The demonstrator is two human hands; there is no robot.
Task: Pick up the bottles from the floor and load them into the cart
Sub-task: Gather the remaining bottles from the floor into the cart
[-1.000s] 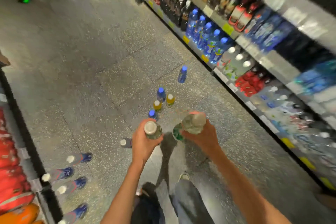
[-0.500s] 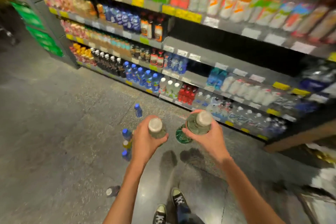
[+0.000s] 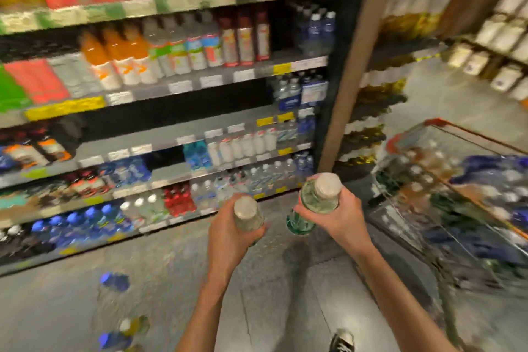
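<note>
My left hand (image 3: 228, 234) grips a clear bottle with a pale cap (image 3: 247, 213), held upright in front of me. My right hand (image 3: 340, 218) grips a clear green-tinted bottle with a pale cap (image 3: 318, 196), and a second green bottle (image 3: 300, 223) shows just below it by the same hand. The wire cart with an orange rim (image 3: 414, 131) stands at the right, holding several bottles. On the floor at the lower left stand blurred bottles, one with a blue cap (image 3: 114, 283) and one with a yellowish body (image 3: 134, 326).
A long shelf unit (image 3: 171, 134) full of drink bottles runs across the left and middle. A brown post (image 3: 351, 80) ends it, with more shelves behind on the right. My shoe (image 3: 343, 338) shows at the bottom on the grey floor.
The view has swung to the right, bringing the cart into sight. The floor bottles have slid to the lower left. Both hands still hold their bottles in front of me.
</note>
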